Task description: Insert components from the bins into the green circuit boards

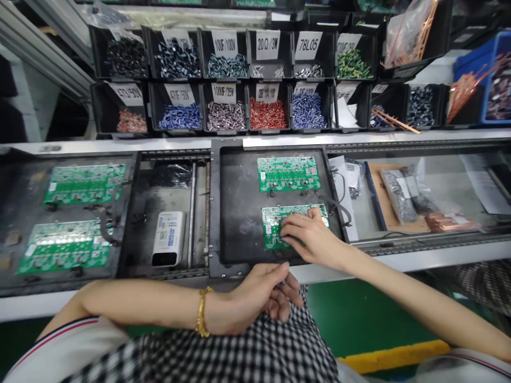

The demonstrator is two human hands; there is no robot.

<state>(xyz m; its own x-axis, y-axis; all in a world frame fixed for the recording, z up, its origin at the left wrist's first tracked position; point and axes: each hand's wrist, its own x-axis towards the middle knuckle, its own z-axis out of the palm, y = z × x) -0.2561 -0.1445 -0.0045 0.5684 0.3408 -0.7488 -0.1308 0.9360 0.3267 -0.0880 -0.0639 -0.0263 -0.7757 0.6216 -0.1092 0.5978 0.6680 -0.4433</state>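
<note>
Two green circuit boards lie in the black tray (239, 213) in front of me, the upper board (288, 174) behind the lower board (271, 229). My right hand (309, 234) is over the lower board and covers its middle, fingertips bent down onto its surface. Whatever those fingers pinch is hidden. My left hand (255, 295) is palm up at the tray's front edge, fingers curled and thumb over them. A bit of small blue components (281, 284) shows between thumb and fingers; how many cannot be made out.
Two rows of black bins with loose components (267, 113) stand behind the line. On the left, another tray holds two more green boards (66, 246). A white device (169, 238) lies between the trays. Bagged parts (398, 196) sit at right in a cardboard box (379, 205).
</note>
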